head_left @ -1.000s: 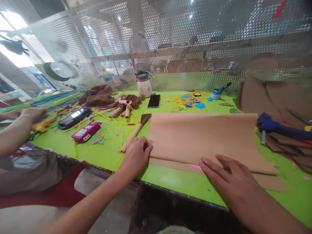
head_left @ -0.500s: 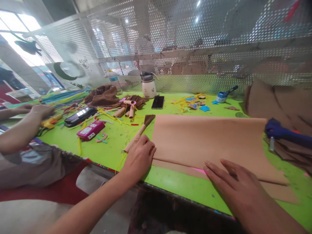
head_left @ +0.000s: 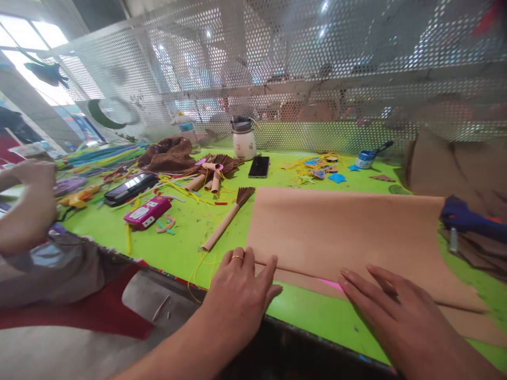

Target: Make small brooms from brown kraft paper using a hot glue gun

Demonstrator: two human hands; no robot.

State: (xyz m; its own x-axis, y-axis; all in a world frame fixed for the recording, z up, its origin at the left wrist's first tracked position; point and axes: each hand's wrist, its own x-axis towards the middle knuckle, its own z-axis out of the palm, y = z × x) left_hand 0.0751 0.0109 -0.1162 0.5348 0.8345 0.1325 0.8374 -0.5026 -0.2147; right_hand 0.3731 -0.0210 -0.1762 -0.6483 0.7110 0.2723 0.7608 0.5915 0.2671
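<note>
A wide sheet of brown kraft paper [head_left: 340,229] lies on the bright green table, folded along its near edge over a narrower strip. At its near left corner rests my left hand [head_left: 241,290], fingers spread, a ring on one finger. My right hand [head_left: 400,311] lies with extended fingers on the near edge toward the right. A bit of pink paper [head_left: 331,284] peeks out at the fold beside my right fingertips. Just beyond my left hand lies a small paper broom [head_left: 227,219] with a rolled handle and dark brown bristles.
A blue glue gun [head_left: 467,216] lies at the sheet's right edge. Behind stand a white bottle [head_left: 243,140], a phone [head_left: 259,167] and a blue paint jar [head_left: 365,159]. Leftward are a magenta box [head_left: 147,212], a black case [head_left: 130,189] and another person's arm [head_left: 27,206].
My left hand has moved nearer and its fingers have spread, uncovering the broom's handle. My right hand stays on the paper. The other person's arm at left has drawn back and up.
</note>
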